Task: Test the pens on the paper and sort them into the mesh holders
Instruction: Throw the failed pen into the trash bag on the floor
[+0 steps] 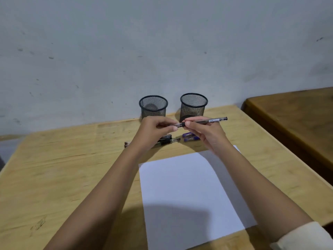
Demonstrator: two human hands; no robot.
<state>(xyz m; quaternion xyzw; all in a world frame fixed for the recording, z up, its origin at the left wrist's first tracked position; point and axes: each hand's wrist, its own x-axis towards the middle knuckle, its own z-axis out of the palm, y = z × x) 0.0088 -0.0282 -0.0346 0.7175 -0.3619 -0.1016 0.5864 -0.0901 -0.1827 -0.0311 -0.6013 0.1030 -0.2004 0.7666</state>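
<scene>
Above the desk [72,168], you held one pen [207,121] level, its length running 9 to 3 o'clock. Your left hand [156,127] pinched the 9 o'clock end, your right hand [205,132] gripped the barrel, and the paper [189,195] waited at 6 o'clock.
</scene>
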